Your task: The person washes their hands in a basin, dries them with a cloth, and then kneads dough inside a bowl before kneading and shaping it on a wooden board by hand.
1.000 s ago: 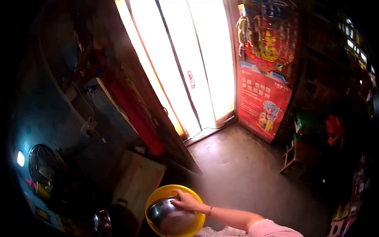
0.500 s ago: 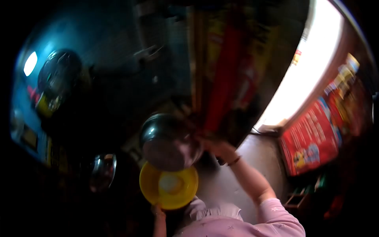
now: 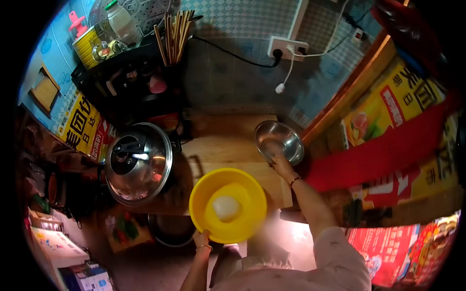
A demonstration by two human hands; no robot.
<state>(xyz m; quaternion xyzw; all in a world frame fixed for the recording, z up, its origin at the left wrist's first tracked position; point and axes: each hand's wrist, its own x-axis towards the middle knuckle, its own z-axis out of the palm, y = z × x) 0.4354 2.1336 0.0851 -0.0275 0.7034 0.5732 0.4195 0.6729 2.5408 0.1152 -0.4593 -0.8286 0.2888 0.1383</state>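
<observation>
A yellow basin (image 3: 252, 194) is at the lower middle, with a smooth white lump (image 3: 226, 208) lying inside it. My left hand (image 3: 201, 238) grips the basin's near rim from the lower left, fingers closed on it. Beyond and to the right, a shiny steel bowl (image 3: 286, 138) stands at the right end of the wooden board (image 3: 228, 140), its hollow facing up. My right hand (image 3: 280, 165) holds the bowl by its near edge; some fingertips reach over the rim.
A large lidded pot (image 3: 141, 179) stands left of the basin. Behind it are chopsticks (image 3: 175, 39), a glass jar (image 3: 121, 22) and a yellow can (image 3: 87, 48). A power outlet (image 3: 286, 48) with cords is on the tiled wall. Red cloth (image 3: 378, 150) hangs at the right.
The view has swung from the doorway to the worktop. My right hand has lifted the steel bowl out of the yellow basin and carried it to the board's right end. The white lump is now uncovered.
</observation>
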